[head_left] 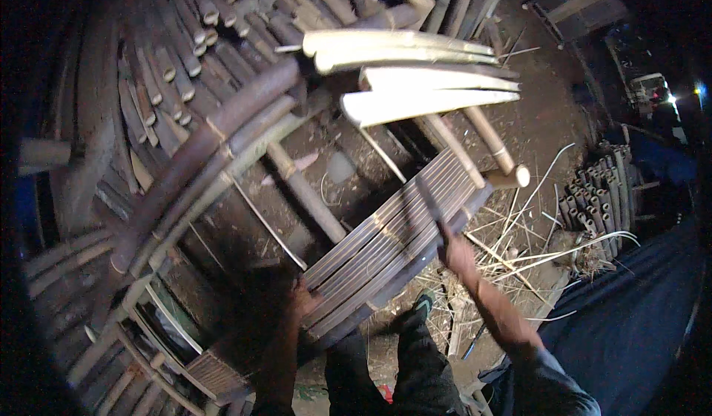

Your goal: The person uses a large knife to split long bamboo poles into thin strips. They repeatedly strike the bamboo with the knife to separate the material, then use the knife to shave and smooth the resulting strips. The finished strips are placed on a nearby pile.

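Note:
A bamboo frame, with a seat of narrow slats (pixel 378 242), lies in front of me. My right hand (pixel 461 259) is closed round the handle of a dark-bladed knife (pixel 429 199). The blade lies over the right part of the slats. At the left end of the slats is my left hand (pixel 302 299), dim and partly in shadow, its fingers hard to make out. A thin pale strip (pixel 268 223) runs from the frame's far rail down to beside that hand. A thick bamboo crosspiece (pixel 305 193) joins the far rail (pixel 200 175) to the slats.
Pale split bamboo pieces (pixel 430 104) rest across the frame's far side. Stacked bamboo poles (pixel 159 67) fill the back left, and a bundle of cut tubes (pixel 597 201) stands at the right. Thin bamboo shavings (pixel 512 268) litter the floor near a dark cloth (pixel 615 327).

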A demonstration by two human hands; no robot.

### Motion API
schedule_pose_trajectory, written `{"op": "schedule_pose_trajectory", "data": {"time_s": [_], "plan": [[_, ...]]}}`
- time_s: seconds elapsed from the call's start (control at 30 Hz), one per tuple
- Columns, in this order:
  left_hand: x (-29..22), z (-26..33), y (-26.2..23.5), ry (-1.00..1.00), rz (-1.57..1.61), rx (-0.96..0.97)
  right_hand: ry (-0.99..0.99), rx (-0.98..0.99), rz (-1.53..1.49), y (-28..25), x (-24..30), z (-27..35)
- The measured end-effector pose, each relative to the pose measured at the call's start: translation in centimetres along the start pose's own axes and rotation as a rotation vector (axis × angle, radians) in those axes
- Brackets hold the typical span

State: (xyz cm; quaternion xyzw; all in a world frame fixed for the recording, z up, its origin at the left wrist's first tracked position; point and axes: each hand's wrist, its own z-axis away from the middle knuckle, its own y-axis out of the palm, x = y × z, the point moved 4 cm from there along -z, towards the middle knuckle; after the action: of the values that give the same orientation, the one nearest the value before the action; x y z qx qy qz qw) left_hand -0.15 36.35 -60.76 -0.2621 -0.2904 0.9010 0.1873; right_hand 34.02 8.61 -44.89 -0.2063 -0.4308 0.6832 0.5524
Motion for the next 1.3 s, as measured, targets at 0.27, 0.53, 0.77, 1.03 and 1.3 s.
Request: {"op": "schedule_pose_trajectory", "data": {"time_s": [0.27,0.53,0.77,1.03,1.3], "plan": [[-24.4,-2.7,-23.9,0.205,1.632,0.073,0.710,0.362,-0.108,0.7,-15.6,32.7],[-39.9,0.7,-31.6,0.064,1.133,-0.187,0.610,0.361,-0.145,-2.1,-23.9,32.1],[-56.9,20.7,-25.1,0.592,0.919,-0.047,-0.038,-0.256,-0.213,-19.5,-22.1,9.1],[-59.8,35.0,-27.0,0.851,0.646,-0.260,0.113,-0.397,-0.522,-34.0,-24.0,10.3],[-47.1,53.9,-36.7,0.896,0.839,-0.560,-0.086,-0.285,-0.622,-30.6,-13.8,30.8]]}}
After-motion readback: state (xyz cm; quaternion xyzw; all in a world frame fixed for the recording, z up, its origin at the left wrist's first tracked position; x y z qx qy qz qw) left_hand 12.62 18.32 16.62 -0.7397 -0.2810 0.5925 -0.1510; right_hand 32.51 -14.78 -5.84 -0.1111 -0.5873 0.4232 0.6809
